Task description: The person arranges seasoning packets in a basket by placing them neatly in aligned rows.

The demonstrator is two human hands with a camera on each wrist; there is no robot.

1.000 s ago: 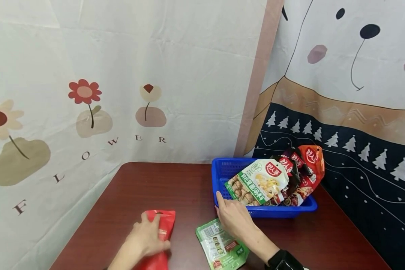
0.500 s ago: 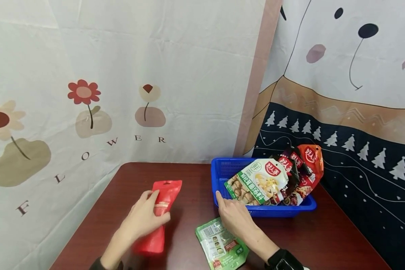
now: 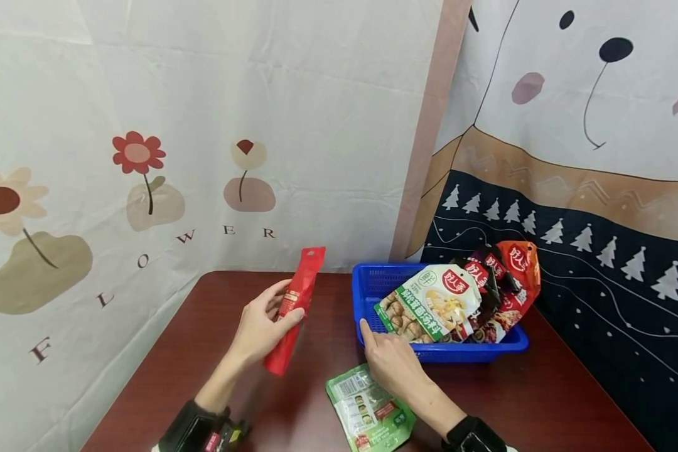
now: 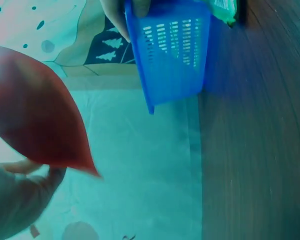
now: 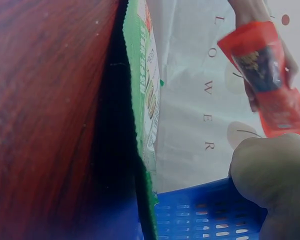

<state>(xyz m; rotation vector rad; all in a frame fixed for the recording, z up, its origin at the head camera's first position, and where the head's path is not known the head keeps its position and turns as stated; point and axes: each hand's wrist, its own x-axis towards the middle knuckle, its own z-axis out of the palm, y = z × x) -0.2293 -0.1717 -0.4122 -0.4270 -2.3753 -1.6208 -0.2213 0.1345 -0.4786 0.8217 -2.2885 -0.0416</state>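
Note:
My left hand (image 3: 265, 323) grips a red food pouch (image 3: 295, 311) above the table, left of a blue plastic basket (image 3: 457, 355). The pouch stands tilted, its narrow side towards the head camera. From the right wrist view, a dark printed panel shows on the red pouch (image 5: 262, 67). My right hand (image 3: 395, 361) holds the basket's rim at the near left corner, the index finger lying along it. Beneath my right wrist, a green food pouch (image 3: 367, 408) lies on the table, partly covered by that hand.
Several pouches fill the basket: a white and green one (image 3: 432, 304) on top, dark ones behind, a red-orange one (image 3: 520, 276) leaning over the right side. The brown table (image 3: 231, 289) meets a flower-print cloth (image 3: 328, 157) at the back and a bear-print cloth at right.
My left hand has lifted the red pouch off the table and carried it forward and slightly right, turning it more upright. My right hand has stayed at the basket corner.

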